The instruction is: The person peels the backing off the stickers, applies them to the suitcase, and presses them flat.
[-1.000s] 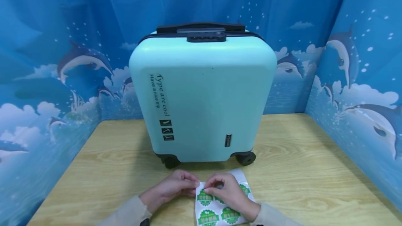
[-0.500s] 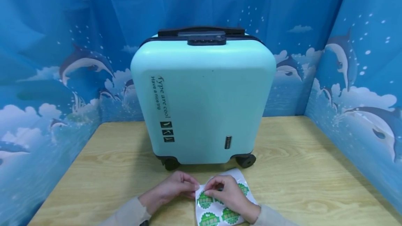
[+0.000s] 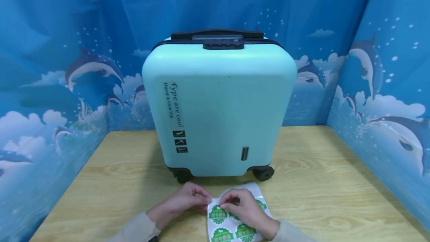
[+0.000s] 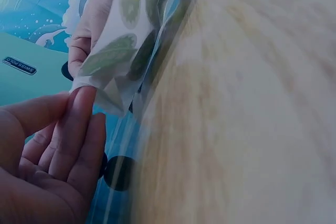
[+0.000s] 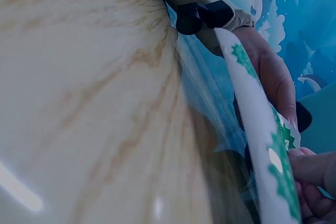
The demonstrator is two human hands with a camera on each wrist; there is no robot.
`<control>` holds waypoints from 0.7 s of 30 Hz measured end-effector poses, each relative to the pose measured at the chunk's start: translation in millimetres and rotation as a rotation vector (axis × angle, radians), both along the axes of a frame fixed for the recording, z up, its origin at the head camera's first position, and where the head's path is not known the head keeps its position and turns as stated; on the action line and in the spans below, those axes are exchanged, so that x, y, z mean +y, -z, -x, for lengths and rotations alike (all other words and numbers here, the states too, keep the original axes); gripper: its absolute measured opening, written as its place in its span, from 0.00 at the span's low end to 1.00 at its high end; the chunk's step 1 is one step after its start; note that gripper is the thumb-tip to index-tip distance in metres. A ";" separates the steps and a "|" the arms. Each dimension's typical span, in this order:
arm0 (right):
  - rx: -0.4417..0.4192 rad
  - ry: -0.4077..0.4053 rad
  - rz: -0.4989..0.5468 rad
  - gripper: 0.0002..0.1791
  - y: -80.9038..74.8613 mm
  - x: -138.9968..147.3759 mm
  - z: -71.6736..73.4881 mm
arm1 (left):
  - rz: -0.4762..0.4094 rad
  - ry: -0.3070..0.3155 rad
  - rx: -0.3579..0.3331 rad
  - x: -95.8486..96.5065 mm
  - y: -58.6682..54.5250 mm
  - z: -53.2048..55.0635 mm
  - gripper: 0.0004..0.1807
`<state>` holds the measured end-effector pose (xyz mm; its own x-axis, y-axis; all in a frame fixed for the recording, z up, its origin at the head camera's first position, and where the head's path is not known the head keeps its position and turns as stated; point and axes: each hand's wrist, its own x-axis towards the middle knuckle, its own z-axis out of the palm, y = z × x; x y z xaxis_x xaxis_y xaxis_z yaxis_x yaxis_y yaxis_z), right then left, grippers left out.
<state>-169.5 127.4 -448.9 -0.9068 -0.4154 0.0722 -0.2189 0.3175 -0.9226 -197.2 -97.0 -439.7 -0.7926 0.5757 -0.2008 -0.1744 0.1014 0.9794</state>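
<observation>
A white sheet of round green stickers (image 3: 231, 226) lies between both hands at the front of the table, held up off the wood in the wrist views. My left hand (image 3: 184, 201) pinches its far left corner between thumb and index finger, seen closely in the left wrist view, where the hand (image 4: 58, 150) has its other fingers loosely bent. The right hand (image 3: 246, 209) reaches over the sheet, thumb and index finger pinching at the upper edge of the top left sticker (image 3: 218, 215). Part of the sheet is hidden under that hand. In the right wrist view the sheet (image 5: 252, 114) appears nearly edge-on.
A mint green suitcase (image 3: 215, 115) with black wheels stands upright just behind the hands. Its black handle (image 3: 218, 34) is on top. Blue dolphin-print curtains (image 3: 87, 66) enclose the wooden table (image 3: 312, 182) at the back and sides.
The head view has tilted slightly, so the suitcase sits a little lower in it. Both hands keep nearly the same grip, and the sheet's left corner has shifted a touch to the left.
</observation>
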 end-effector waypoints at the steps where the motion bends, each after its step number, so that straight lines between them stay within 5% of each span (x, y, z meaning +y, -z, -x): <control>1: 0.002 -0.006 -0.002 0.04 -0.4 0.3 -0.3 | 0.011 -0.003 0.009 0.1 -0.6 0.1 0.12; 14: 0.037 -0.028 0.035 0.05 -5.2 2.1 -5.7 | 0.112 -0.039 0.089 -3.9 -7.2 2.1 0.11; 21: -0.018 -0.034 0.058 0.05 -6.0 1.9 -6.2 | 0.114 -0.027 0.119 -7.7 -6.6 3.8 0.11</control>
<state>-163.3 129.3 -443.0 -0.8934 -0.4419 0.0806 -0.2115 0.2557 -0.9433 -201.0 -104.6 -433.1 -0.8294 0.5328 -0.1678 -0.0623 0.2103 0.9757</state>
